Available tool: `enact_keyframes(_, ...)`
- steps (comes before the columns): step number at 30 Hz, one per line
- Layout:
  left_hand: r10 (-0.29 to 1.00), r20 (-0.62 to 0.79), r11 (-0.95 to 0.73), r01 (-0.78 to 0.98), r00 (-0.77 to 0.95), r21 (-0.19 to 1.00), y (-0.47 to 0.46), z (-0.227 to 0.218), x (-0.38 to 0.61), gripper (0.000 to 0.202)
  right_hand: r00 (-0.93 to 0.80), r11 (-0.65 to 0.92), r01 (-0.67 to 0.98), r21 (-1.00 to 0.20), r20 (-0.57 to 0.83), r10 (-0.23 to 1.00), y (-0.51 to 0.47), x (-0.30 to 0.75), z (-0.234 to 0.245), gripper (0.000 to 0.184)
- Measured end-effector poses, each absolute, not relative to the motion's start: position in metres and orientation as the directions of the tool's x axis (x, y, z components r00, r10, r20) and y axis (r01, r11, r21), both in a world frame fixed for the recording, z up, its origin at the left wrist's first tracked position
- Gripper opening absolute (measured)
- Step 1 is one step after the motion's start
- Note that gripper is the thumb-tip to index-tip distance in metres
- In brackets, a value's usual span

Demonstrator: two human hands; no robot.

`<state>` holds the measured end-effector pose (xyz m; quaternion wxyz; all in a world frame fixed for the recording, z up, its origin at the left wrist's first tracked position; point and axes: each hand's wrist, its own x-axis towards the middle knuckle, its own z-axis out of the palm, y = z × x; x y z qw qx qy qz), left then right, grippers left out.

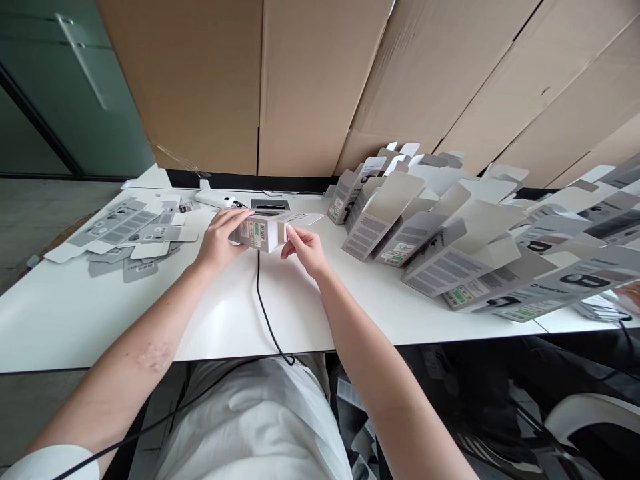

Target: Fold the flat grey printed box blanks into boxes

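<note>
A small grey-and-white carton (pixel 261 232) with green label marks lies on its side on the white table (pixel 75 313). My left hand (pixel 220 237) is wrapped round its left end. My right hand (pixel 305 250) pinches the flap at its open right end, where a white flap (pixel 306 218) sticks out. A black cable (pixel 263 293) runs from under the carton toward me over the table edge.
Flat unfolded cartons (pixel 125 233) lie in a loose pile at the left. Several folded open cartons (pixel 450 240) are stacked in rows at the right. Brown cardboard sheets (pixel 310 80) lean behind the table. A white device (pixel 215 198) lies beyond the carton. Another person's fingers (pixel 631 292) show at the far right.
</note>
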<state>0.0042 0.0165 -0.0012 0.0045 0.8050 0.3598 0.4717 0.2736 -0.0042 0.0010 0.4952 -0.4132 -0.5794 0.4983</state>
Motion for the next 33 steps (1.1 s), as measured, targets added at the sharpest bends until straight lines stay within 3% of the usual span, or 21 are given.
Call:
enact_keyframes(7,0.6,0.742,-0.727,0.59,0.298,0.351,0.0144,0.0004,0.0063,0.069,-0.118,0.23,0.164,-0.959,0.213,0.97,-0.0047,0.2741,-0.0033,0.085)
enact_keyframes(15,0.58,0.757,-0.732,0.6,0.301,0.323,0.0128,-0.0003,0.0093,0.067,-0.071,0.29,0.207,-0.934,0.281,0.957,-0.01,0.273,0.0021,0.081)
enact_keyframes(21,0.601,0.745,-0.718,0.606,0.29,0.343,0.0127,0.0003,0.0086,0.067,-0.078,0.276,0.174,-0.945,0.266,0.961,-0.0091,0.2729,0.0027,0.08)
enact_keyframes(28,0.588,0.767,-0.735,0.566,0.258,0.374,0.0153,-0.0004,0.0056,0.062,-0.132,0.195,-0.006,-0.981,0.194,0.972,-0.0072,0.2719,0.0043,0.075)
enact_keyframes(33,0.613,0.748,-0.72,0.571,0.255,0.395,0.0142,-0.0008,0.007,0.062,-0.139,0.235,0.016,-0.972,0.231,0.963,-0.0066,0.2735,0.003,0.068)
